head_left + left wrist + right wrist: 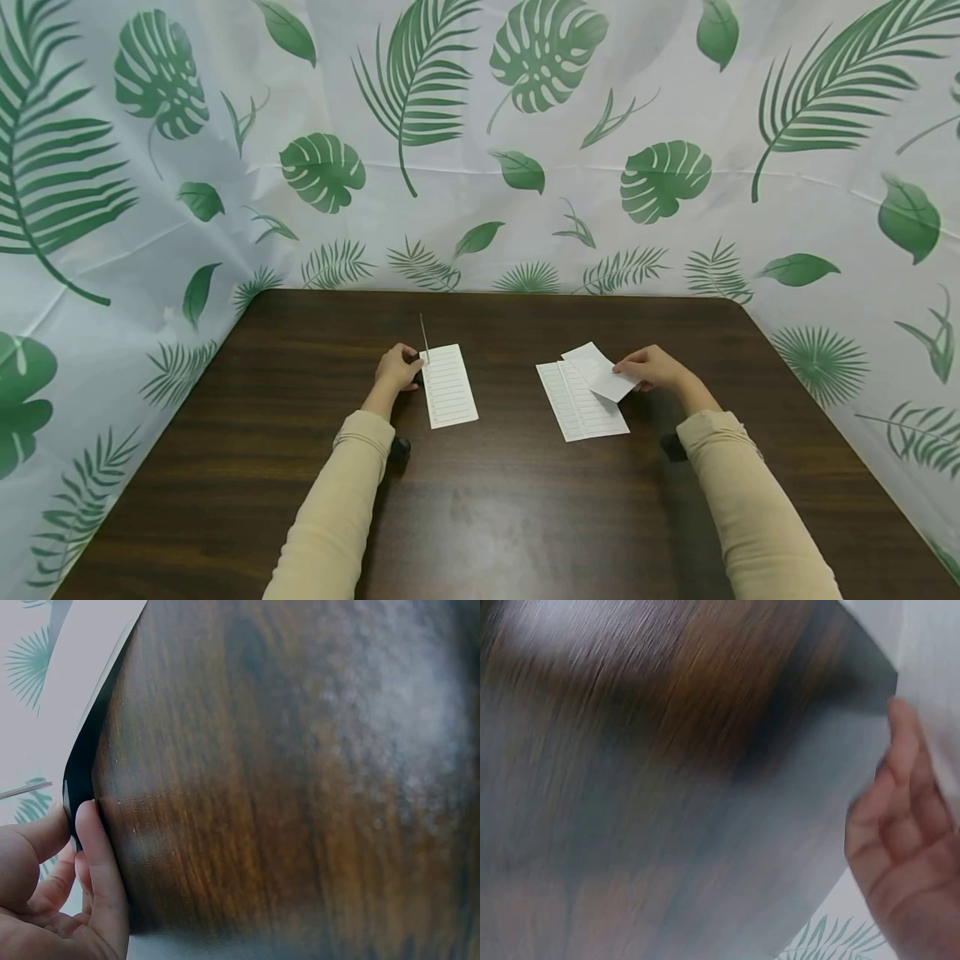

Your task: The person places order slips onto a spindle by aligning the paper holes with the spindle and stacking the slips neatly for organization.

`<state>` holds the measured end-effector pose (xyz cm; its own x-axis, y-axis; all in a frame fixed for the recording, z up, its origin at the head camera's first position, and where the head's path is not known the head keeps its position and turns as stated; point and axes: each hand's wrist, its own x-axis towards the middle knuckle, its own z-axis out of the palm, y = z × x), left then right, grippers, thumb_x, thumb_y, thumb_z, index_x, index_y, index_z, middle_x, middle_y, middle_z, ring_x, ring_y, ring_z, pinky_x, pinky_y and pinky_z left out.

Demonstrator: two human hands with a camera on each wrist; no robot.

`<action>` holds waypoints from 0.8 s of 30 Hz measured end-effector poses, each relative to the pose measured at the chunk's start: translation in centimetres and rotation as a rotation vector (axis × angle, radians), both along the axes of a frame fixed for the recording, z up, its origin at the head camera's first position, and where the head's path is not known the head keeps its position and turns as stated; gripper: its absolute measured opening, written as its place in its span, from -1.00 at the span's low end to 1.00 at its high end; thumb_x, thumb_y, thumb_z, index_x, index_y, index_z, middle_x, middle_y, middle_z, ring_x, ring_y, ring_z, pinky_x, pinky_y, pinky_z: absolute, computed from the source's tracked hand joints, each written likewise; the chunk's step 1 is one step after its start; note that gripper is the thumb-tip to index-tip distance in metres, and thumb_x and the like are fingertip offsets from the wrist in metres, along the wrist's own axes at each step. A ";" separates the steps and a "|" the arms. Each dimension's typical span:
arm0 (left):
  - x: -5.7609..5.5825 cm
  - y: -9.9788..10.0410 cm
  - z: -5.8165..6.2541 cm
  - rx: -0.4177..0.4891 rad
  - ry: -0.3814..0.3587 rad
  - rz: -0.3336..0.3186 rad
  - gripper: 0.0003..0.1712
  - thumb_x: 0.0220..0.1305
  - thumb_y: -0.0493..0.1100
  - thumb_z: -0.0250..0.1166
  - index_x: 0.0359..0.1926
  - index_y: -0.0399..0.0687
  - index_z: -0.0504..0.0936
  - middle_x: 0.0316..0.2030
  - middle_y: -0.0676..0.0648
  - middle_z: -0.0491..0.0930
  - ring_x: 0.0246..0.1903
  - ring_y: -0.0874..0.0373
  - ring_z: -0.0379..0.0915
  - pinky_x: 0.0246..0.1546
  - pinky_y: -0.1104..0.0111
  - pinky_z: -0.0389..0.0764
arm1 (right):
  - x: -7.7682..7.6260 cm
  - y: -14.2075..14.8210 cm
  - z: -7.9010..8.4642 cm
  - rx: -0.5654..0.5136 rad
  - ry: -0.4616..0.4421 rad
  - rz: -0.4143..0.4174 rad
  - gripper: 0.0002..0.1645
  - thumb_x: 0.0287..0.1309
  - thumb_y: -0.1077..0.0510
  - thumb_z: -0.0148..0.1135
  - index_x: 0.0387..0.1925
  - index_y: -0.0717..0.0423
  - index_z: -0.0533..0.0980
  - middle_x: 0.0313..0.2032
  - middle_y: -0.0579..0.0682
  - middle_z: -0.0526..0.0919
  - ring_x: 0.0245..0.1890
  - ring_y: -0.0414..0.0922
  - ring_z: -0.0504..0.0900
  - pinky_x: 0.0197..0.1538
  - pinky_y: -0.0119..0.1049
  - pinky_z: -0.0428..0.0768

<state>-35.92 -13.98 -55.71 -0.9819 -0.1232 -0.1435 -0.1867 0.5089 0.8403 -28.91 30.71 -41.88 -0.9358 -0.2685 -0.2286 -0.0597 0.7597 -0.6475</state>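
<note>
Left hand (397, 367): you pinch the lined sheet (450, 390) at its 10 o'clock.
Right hand (658, 369): you pinch the white card (595, 369) at its 3 o'clock.
Paired sheets (587, 417): on the table (487, 508), 3 o'clock from the lined sheet, partly below the card.

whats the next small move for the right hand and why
Probably lower the white slip and square it on the lined paper: the right hand pinches it at one edge, and it sits askew over that paper, while the left hand holds a separate lined sheet.
</note>
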 end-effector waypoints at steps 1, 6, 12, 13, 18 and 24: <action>-0.8 -0.2 -1.1 -0.003 0.005 0.009 -0.67 0.26 -0.03 0.24 -0.07 -0.09 0.42 0.04 -0.43 0.34 -0.71 0.11 0.55 -0.69 0.41 0.63 | -0.1 -0.1 -0.1 0.017 0.014 -0.031 -0.64 0.25 0.19 0.11 -0.13 0.47 0.56 -0.43 0.07 0.63 -0.52 -0.21 0.46 -0.49 -0.38 0.54; -3.3 -0.7 -4.3 -0.014 -0.034 0.024 -0.62 0.25 0.00 0.25 0.00 -0.03 0.42 0.10 -0.33 0.35 -0.67 0.08 0.58 -0.64 0.34 0.68 | -0.2 -0.7 -0.9 0.004 0.033 -0.155 -0.56 0.07 0.36 0.14 0.01 0.53 0.42 -0.27 0.33 0.60 -0.50 -0.18 0.51 -0.49 -0.35 0.57; -0.6 0.0 -0.8 -0.016 -0.019 0.023 -0.70 0.26 -0.09 0.24 -0.05 -0.07 0.43 0.08 -0.34 0.36 -0.71 0.16 0.54 -0.69 0.43 0.64 | -0.3 -0.9 -1.5 -0.069 -0.016 -0.259 -0.52 0.06 0.42 0.14 0.00 0.67 0.33 -0.40 0.26 0.58 -0.59 -0.26 0.52 -0.50 -0.36 0.68; -0.7 0.0 -0.8 -0.010 -0.023 0.023 -0.69 0.25 -0.08 0.24 -0.04 -0.06 0.43 0.08 -0.33 0.36 -0.71 0.17 0.54 -0.68 0.43 0.64 | -0.4 -0.9 -1.7 -0.067 -0.016 -0.283 -0.59 0.08 0.41 0.14 -0.06 0.66 0.38 -0.44 0.20 0.56 -0.60 -0.27 0.51 -0.51 -0.37 0.67; -2.3 -0.2 -2.7 -0.017 -0.042 0.037 -0.67 0.28 -0.12 0.21 0.02 -0.09 0.42 0.11 -0.31 0.36 -0.64 0.08 0.59 -0.60 0.34 0.69 | -0.1 -1.2 -1.8 -0.016 -0.011 -0.380 -0.72 0.15 0.29 0.17 -0.25 0.53 0.48 -0.45 0.15 0.50 -0.53 -0.15 0.46 -0.55 -0.36 0.56; -5.4 -1.4 -6.5 -0.008 -0.035 0.040 -0.68 0.23 -0.02 0.26 -0.04 0.04 0.43 0.09 -0.26 0.36 -0.68 0.11 0.57 -0.67 0.37 0.66 | -3.6 2.0 -6.3 -0.048 0.015 -0.370 -0.64 0.04 0.07 0.34 -0.32 0.35 0.58 -0.43 0.09 0.51 -0.46 -0.08 0.40 -0.53 -0.31 0.43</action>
